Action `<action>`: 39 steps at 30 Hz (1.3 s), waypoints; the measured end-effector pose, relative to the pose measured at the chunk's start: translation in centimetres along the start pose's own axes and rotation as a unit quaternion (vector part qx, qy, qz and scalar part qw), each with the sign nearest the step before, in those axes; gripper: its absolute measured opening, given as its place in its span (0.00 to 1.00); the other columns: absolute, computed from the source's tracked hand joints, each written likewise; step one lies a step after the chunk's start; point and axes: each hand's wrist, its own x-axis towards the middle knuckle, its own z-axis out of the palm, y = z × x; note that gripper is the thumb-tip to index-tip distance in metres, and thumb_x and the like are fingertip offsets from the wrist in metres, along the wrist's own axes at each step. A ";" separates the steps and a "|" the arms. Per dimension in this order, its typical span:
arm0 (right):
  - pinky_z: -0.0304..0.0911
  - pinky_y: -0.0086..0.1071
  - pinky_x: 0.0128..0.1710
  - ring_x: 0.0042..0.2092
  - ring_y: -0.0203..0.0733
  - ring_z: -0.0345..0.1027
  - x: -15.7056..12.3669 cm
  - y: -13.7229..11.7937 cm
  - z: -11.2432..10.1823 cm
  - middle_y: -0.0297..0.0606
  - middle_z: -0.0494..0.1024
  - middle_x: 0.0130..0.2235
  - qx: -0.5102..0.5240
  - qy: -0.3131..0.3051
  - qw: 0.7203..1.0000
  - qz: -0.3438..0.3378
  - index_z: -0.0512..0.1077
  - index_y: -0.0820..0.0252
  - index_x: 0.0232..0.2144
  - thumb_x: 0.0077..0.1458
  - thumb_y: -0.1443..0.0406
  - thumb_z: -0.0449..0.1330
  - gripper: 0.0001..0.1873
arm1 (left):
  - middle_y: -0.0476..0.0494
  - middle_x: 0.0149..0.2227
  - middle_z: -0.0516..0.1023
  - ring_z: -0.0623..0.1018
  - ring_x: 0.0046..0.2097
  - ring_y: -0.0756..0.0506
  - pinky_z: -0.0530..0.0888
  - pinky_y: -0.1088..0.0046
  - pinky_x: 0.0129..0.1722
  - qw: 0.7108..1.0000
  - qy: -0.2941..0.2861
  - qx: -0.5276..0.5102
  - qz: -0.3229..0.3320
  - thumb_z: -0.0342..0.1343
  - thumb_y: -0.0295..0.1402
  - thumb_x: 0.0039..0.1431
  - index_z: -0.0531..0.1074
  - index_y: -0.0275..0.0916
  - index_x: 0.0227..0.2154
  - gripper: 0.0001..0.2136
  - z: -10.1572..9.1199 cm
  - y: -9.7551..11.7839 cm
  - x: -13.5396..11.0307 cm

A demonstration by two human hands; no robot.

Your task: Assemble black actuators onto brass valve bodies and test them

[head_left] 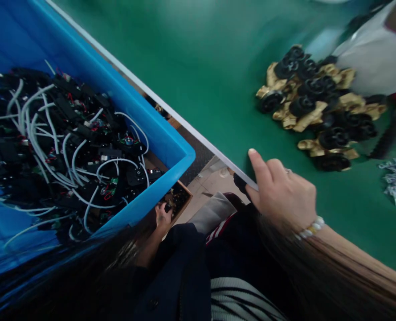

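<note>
At 7 o'clock, left hand [163, 215] pinches small black part [167, 207] at cardboard box [185, 205]; at 4 o'clock, right hand [281, 191] half-curled at green tabletop [184, 67] edge, whether clamped: cannot tell.

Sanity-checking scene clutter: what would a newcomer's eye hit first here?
First, the big blue bin at left, heaped with black parts trailing a tangle of pale wires. Next, the pile of gold-coloured and black pieces toward the right of the green table. Then the hands: the right hand at the table's white edge, the left hand low down, at a box of small dark pieces.
</note>
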 end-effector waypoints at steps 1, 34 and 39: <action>0.46 0.33 0.23 0.26 0.39 0.56 0.0 0.0 -0.2 0.38 0.67 0.29 0.003 -0.014 1.000 0.001 0.71 0.72 0.53 0.59 0.69 0.54 0.21 | 0.40 0.44 0.73 0.75 0.43 0.46 0.76 0.65 0.44 1.000 0.014 0.008 -0.027 0.54 0.40 0.66 0.71 0.35 0.44 0.13 0.8 -0.3 0.4; 0.59 0.32 0.31 0.38 0.43 0.69 0.4 0.3 -1.6 0.49 0.71 0.41 0.154 -0.204 0.966 0.036 0.56 0.71 0.65 0.67 0.72 0.41 0.25 | 0.36 0.50 0.71 0.73 0.46 0.46 0.73 0.69 0.45 0.929 0.186 -0.089 0.307 0.48 0.47 0.68 0.66 0.37 0.50 0.18 -4.7 27.3 17.3; 0.47 0.31 0.27 0.34 0.41 0.66 0.2 -0.1 -1.1 0.48 0.70 0.40 0.090 -0.173 0.980 0.037 0.57 0.71 0.63 0.68 0.68 0.43 0.24 | 0.48 0.29 0.71 0.72 0.31 0.52 0.73 0.75 0.34 0.957 0.129 -0.082 0.245 0.43 0.42 0.72 0.68 0.36 0.33 0.16 -4.0 17.3 5.8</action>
